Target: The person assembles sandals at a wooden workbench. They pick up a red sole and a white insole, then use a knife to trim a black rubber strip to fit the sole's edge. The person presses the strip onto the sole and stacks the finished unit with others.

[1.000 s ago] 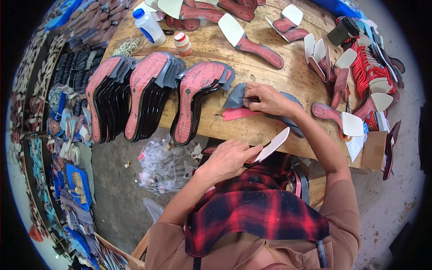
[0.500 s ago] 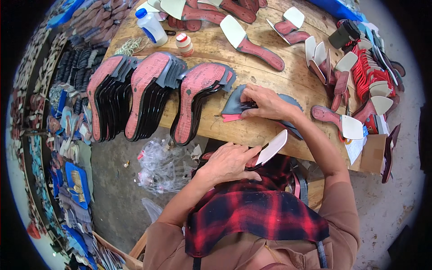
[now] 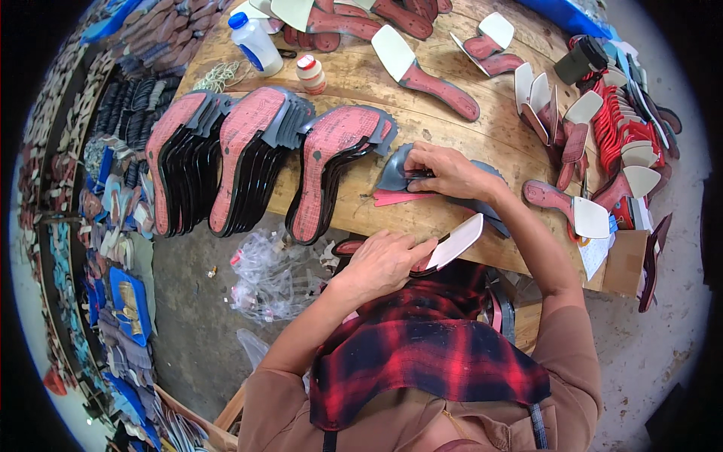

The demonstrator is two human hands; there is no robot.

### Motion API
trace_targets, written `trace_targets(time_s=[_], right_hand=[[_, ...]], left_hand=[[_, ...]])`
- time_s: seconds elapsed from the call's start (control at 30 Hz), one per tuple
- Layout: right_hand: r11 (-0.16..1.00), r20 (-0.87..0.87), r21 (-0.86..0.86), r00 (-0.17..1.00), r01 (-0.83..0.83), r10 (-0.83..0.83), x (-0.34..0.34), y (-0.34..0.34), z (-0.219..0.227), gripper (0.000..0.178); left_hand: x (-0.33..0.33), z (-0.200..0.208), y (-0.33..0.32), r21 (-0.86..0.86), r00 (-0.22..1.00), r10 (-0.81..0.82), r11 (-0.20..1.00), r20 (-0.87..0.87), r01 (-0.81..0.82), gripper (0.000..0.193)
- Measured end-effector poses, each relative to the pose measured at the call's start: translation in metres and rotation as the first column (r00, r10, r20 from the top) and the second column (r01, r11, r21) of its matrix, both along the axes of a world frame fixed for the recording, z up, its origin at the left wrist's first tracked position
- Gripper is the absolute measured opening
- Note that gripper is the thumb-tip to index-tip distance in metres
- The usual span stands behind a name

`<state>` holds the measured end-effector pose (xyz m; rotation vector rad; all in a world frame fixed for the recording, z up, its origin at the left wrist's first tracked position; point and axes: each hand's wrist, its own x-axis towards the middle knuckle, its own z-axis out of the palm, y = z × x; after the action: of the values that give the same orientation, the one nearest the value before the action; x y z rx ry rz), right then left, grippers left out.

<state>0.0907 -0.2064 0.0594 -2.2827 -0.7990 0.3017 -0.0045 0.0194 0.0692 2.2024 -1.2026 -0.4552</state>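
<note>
White-fronted sole [image 3: 458, 241]: just off the table's [image 3: 399, 220] near edge, clasped across its middle by the left hand [image 3: 380, 264], thumb hidden. Judged light, springy-stiff; best held by its side edges. Right hand [image 3: 444, 169], over the table, pinches a grey sheet [image 3: 392, 173], likely thin, limp; take near its rim. Versus half a second earlier: left thumb no longer shows below sole.

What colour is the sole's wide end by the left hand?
The wide end is white; head view shows it best.
</note>
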Motion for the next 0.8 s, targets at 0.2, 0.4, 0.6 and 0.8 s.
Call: trace_targets(time_s=[0.2,0.4,0.6,0.8], right_hand=[[0.998,0.14,0.028,0.989,0.049,-0.052,-0.01,0.001,-0.013,0.023],[0.988,-0.165,0.153,0.985,-0.017,0.042,0.018,-0.005,-0.012,0.018],[0.703,-0.614,0.418,0.749,0.575,-0.248,-0.001,-0.013,-0.014,0.008],[0.204,-0.579,0.647,0.647,0.735,-0.496,0.01,-0.022,0.016,0.006]], left_hand=[[0.013,0.014,-0.003,-0.14,0.991,0.026,0.99,0.134,-0.007,0.045],[0.025,-0.001,0.0,-0.158,0.995,0.079,0.984,-0.058,-0.087,0.039],[0.023,0.0,-0.005,-0.051,0.998,0.064,0.997,0.025,-0.063,0.041],[0.023,0.002,-0.006,-0.001,0.998,0.032,0.999,0.06,-0.032,0.039]])
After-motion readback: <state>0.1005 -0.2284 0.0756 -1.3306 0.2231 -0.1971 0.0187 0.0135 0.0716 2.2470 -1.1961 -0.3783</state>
